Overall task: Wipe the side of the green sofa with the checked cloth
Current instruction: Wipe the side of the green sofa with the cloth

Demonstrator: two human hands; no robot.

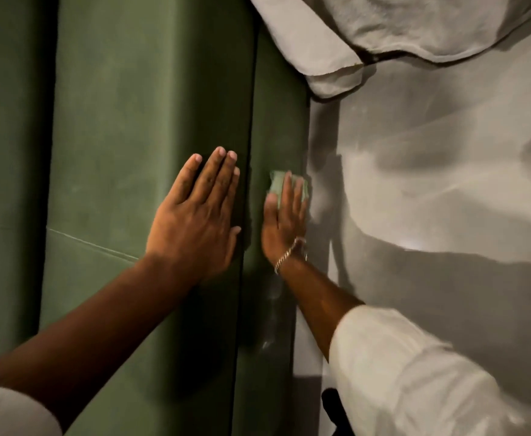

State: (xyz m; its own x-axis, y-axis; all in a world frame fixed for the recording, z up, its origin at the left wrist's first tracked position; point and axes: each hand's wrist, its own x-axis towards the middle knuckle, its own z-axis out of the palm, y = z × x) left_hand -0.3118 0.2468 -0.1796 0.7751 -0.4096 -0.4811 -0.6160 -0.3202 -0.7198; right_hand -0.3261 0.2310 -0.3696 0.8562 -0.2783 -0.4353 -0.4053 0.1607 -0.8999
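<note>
The green sofa (125,121) fills the left half of the view, with a narrow side panel right of a dark seam. My left hand (198,215) lies flat on the broad green surface, fingers together and pointing up, holding nothing. My right hand (284,218) presses a small pale green cloth (277,183) against the narrow side panel, close to the panel's right edge. Most of the cloth is hidden under my fingers, and its checked pattern cannot be made out. A chain bracelet circles my right wrist.
A pale grey floor (431,184) with shadows runs along the right of the sofa. A white towel or blanket (383,29) lies bunched at the top right, overlapping the sofa's corner. White sleeves cover both of my upper arms.
</note>
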